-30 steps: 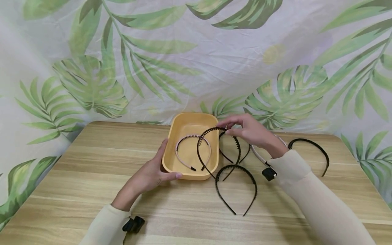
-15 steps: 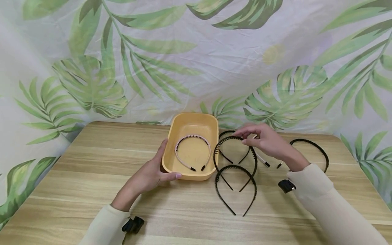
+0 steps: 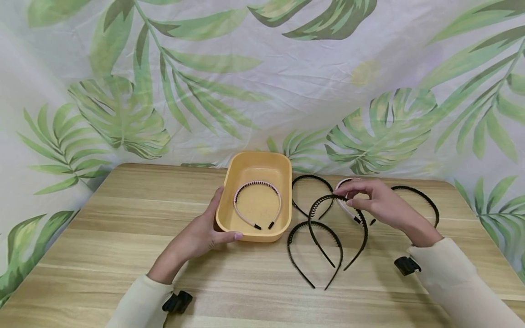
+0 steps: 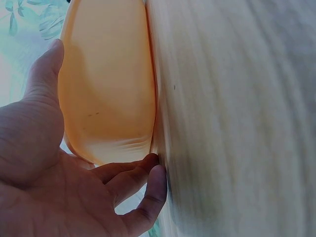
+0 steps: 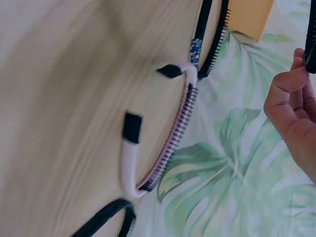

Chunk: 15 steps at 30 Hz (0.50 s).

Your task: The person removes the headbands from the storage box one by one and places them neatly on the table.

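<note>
My right hand [image 3: 381, 202] pinches a black toothed headband [image 3: 367, 233] at the top of its arch, fingertips and thumb together, its two ends pointing down. In the right wrist view only a dark bit of that headband [image 5: 311, 47] shows at the fingertips. My left hand [image 3: 198, 232] grips the near left corner of a yellow plastic tub [image 3: 262, 238], thumb at the front rim and fingers along the side. Inside the tub lies a pale pink headband [image 3: 257, 182] with dark teeth and black tips. Another black headband [image 3: 288, 246] lies on the table, partly overlapped by the held one.
Behind, right beside the tub, lies a black headband [image 3: 311, 176]. A second pink headband [image 5: 129, 168] is partly hidden behind my right hand in the head view. Farther right is one more black headband [image 3: 437, 214]. A leaf-print cloth [image 3: 262, 91] hangs at the table's back edge.
My right hand has moved right and toward me with the black headband, away from the tub's right rim. My left hand and the tub have stayed in place.
</note>
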### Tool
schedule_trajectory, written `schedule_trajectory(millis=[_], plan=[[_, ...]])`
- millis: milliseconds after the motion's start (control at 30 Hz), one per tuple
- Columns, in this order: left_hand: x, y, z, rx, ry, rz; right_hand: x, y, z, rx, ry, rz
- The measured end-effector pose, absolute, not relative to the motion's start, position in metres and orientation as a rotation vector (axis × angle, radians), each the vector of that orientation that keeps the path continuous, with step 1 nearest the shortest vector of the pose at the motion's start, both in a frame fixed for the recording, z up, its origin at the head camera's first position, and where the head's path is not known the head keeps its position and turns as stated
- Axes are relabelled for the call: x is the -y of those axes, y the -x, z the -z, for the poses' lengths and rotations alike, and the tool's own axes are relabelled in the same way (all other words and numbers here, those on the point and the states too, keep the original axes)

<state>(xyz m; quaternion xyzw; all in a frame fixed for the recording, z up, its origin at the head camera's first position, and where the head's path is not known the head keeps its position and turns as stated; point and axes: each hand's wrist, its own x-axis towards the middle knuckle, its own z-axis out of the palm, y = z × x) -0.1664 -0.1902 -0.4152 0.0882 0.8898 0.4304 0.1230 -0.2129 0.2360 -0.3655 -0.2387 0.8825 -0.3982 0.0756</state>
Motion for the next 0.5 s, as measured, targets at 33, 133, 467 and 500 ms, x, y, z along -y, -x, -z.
schedule_trajectory(millis=[33, 133, 467, 500], plan=[[0.190, 0.166, 0.415, -2.596, -0.257, -1.253, -0.238, 0.212, 0.366, -2.651, 0.720, 1.194], [0.191, 0.166, 0.415, -2.595, -0.256, -1.248, -0.245, 0.207, 0.368, -2.677, 0.711, 1.169], [0.191, 0.166, 0.415, -2.599, -0.261, -1.235, -0.269, 0.195, 0.378, -2.694, 0.642, 1.098], [0.191, 0.166, 0.415, -2.601, -0.264, -1.234, -0.271, 0.194, 0.379, -2.689, 0.639, 1.104]])
